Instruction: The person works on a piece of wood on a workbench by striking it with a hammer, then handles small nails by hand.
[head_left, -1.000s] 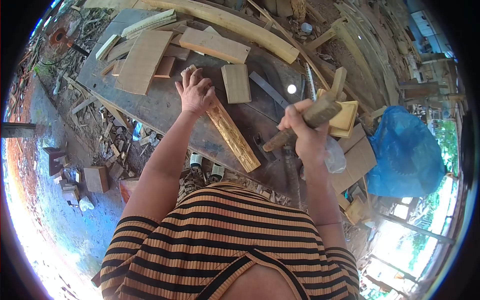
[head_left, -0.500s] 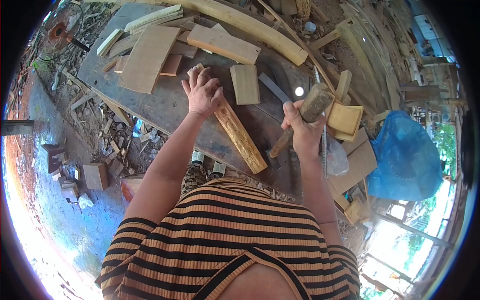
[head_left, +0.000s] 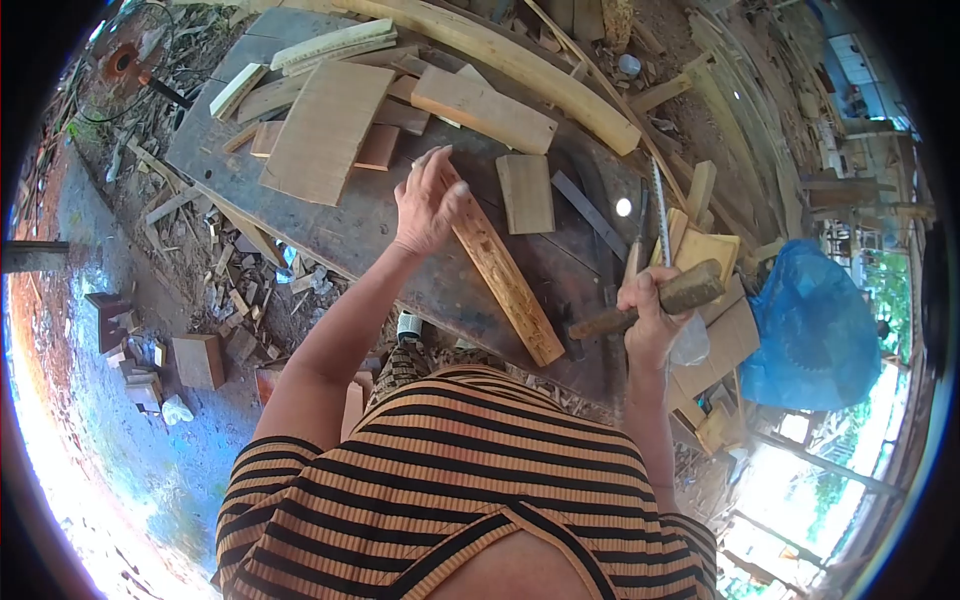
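Note:
A narrow wooden piece with a carved, chipped top face (head_left: 508,283) lies slantwise on the dark worktable (head_left: 340,240). My left hand (head_left: 430,203) is closed over its far end, which the fingers partly hide. My right hand (head_left: 655,318) grips a rough wooden mallet (head_left: 697,287) where head and handle meet, the handle pointing left over the table. Just beyond those fingers is a chisel (head_left: 635,258) with a pale wooden handle and dark blade. A short wooden block (head_left: 525,193) and a flat metal bar (head_left: 590,213) lie between the hands, farther back.
Boards (head_left: 330,130) and a thick plank (head_left: 485,108) cover the table's back. At right are a yellow wooden tray (head_left: 712,255) and a blue plastic bag (head_left: 810,330). A long wooden beam (head_left: 540,65) runs along the far edge. Offcuts (head_left: 240,290) litter the ground at left.
My right hand has moved right and nearer my body, with the mallet turned to lie more level. The chisel beyond it now shows. The view has shifted slightly; my left hand stays at the wood's far end.

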